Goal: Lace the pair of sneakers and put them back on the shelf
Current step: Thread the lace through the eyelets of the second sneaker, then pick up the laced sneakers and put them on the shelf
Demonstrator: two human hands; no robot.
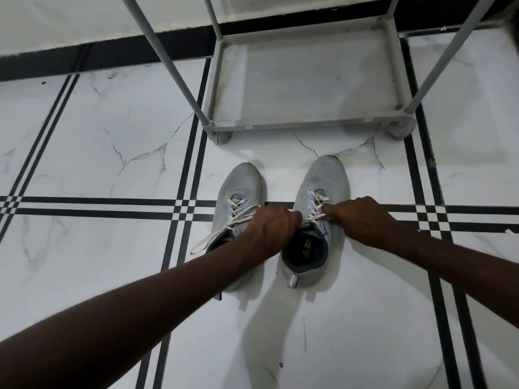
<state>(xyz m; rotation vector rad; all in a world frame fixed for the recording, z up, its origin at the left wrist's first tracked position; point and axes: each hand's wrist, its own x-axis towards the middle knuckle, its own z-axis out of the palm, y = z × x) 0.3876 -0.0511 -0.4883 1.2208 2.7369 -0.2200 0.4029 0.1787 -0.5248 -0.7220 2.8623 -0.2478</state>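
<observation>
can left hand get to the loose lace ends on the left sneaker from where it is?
Probably yes. The left hand sits just right of the loose lace ends, nothing between, but it's busy pulling the right sneaker lace.

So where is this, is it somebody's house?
Probably, yes: it looks like a spot by a wall indoors. There's a shiny marble-look tiled floor with black stripes, a grey shoe shelf, and two grey sneakers that both hands, left and right, are lacing.

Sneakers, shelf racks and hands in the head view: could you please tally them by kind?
Grey sneakers: 2, left sneaker and right sneaker
Grey shelf rack: 1
Hands: 2, left hand and right hand
Total: 5
</observation>
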